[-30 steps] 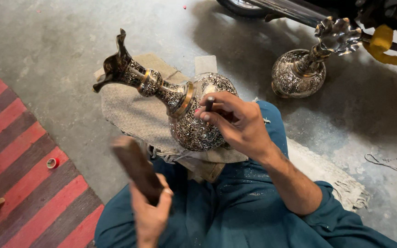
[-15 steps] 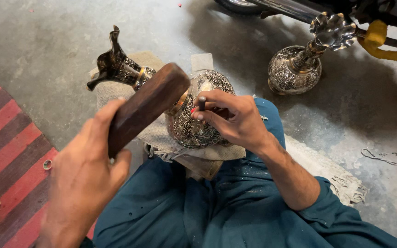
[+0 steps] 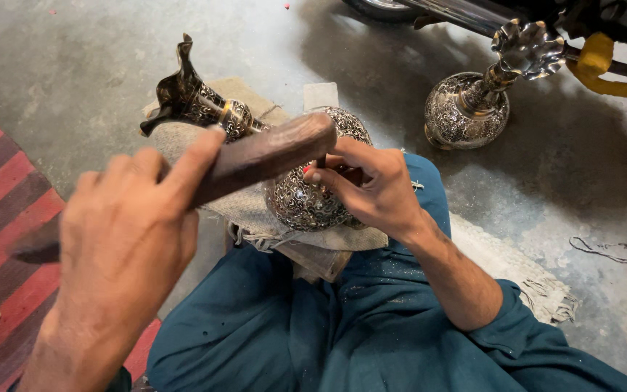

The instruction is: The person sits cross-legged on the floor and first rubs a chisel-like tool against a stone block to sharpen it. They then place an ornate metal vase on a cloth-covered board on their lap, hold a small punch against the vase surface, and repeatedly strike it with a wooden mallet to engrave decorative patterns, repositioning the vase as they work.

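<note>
Left hand (image 3: 121, 243): grip clenched on wooden mallet (image 3: 255, 161), head over the punch.
Right hand (image 3: 368, 185): grip pinching a small punch (image 3: 322, 161) against the vase.
Vase (image 3: 306, 196): lies tilted on sacking (image 3: 255, 210) across the lap.
Risk: off-centre blow; punch skids, scars the engraving or hits fingers (image 3: 332, 174).
Risk: round vase may roll on loose sacking.

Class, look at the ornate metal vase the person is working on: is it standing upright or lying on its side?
Lying on its side: the vase rests on burlap, neck pointing away left.
</note>
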